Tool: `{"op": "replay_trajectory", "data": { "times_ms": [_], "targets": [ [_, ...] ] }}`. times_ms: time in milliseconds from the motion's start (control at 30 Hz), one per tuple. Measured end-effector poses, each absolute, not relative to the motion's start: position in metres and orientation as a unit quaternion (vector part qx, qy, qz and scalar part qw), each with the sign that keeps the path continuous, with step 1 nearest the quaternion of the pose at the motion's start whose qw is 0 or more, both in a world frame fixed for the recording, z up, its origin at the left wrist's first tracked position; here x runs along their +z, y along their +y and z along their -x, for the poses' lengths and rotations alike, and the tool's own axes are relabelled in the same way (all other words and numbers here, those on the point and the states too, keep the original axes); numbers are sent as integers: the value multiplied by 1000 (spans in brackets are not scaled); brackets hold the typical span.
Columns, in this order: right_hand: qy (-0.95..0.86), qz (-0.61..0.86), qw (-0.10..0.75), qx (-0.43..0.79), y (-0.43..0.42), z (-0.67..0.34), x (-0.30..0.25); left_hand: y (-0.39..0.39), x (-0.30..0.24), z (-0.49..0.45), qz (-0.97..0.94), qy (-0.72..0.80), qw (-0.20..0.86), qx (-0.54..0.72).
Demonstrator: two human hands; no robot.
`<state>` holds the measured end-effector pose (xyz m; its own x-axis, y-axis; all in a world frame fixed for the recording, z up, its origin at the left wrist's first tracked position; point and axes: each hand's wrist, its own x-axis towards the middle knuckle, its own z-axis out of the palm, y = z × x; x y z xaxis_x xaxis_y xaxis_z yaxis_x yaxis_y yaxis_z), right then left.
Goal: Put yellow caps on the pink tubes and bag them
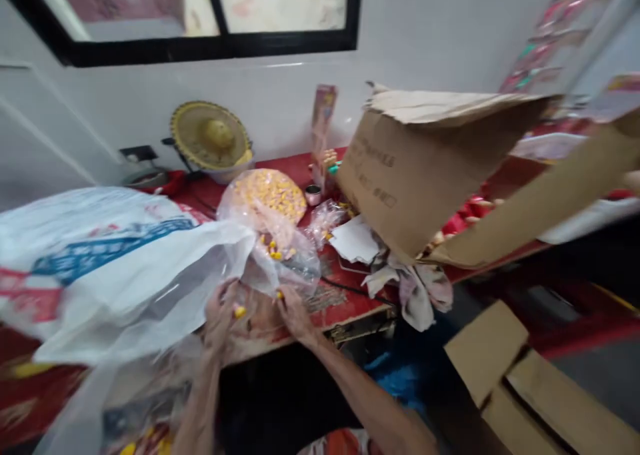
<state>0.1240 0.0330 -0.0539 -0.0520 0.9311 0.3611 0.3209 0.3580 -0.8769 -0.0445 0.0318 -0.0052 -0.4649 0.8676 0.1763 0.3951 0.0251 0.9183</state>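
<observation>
My left hand [219,312] is closed at the table's front edge, its fingers curled round a small yellow-and-pink piece [240,312]. Just to the right, my right hand [296,316] pinches another small yellow piece [280,296] between thumb and fingers. Motion blur hides the exact kind of these pieces. Beyond both hands lies a clear plastic bag [306,263] with a few loose yellow pieces in it. Behind that, a heap of many yellow-and-pink pieces [273,195] fills another clear bag. A translucent sheet of plastic [165,268] reaches from the left up to my left hand.
A large printed white sack [100,218] covers the table's left side. An open cardboard box [395,175] stands tilted at the right, near crumpled cloths [417,292]. A sombrero-shaped hat [213,135] leans at the back wall. More cardboard [545,388] is low at right.
</observation>
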Motion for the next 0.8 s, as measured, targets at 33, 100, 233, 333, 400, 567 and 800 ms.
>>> {"op": "replay_trajectory", "data": {
  "times_ms": [33, 100, 233, 333, 400, 567, 800],
  "targets": [
    [-664, 467, 489, 321, 35, -126, -57, 27, -8, 48, -445, 679, 249, 529],
    [-660, 457, 492, 335, 40, -133, -60, 24, -16, 43, -396, 663, 310, 555],
    [-600, 472, 541, 353, 43, -139, -59, 25, -31, 18, -316, 625, 387, 600],
    [-585, 481, 548, 355, 45, -132, -63, 22, -38, 7, -384, 635, 371, 559],
    [-603, 473, 537, 353, 48, -127, -66, 21, -41, 3, -460, 649, 319, 516],
    [-559, 490, 569, 351, 55, -134, -64, 26, -47, -1, -532, 667, 192, 486],
    [-586, 489, 541, 353, 52, -151, -65, 24, -60, -10, -584, 666, 204, 418]
  ]
}}
